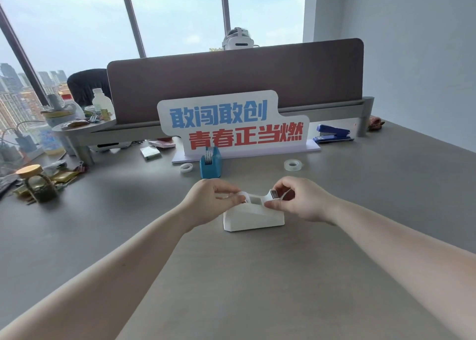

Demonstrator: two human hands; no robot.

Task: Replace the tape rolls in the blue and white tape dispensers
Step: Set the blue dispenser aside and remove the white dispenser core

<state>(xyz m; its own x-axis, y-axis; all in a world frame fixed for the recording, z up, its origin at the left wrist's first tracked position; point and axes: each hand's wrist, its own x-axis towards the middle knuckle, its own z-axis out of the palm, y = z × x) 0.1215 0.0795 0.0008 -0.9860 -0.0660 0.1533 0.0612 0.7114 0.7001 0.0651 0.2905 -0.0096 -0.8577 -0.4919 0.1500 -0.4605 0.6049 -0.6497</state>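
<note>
The white tape dispenser point(253, 217) stands on the grey desk in front of me. My left hand point(210, 200) pinches its left top end, where the tape roll sits. My right hand point(300, 200) pinches a strip of clear tape at the cutter end on the right. Behind them stands the blue tape dispenser point(210, 163) with a roll in it. One loose clear tape roll point(186, 167) lies just left of the blue dispenser. Another loose roll point(292, 165) lies to the right, behind my right hand.
A white sign with blue and red characters point(237, 126) stands behind the dispensers before a brown divider point(231, 82). A blue stapler point(333, 133) lies at the right. A glass jar point(38, 185), clips, bottles and packets crowd the left side. A person sits beyond the divider.
</note>
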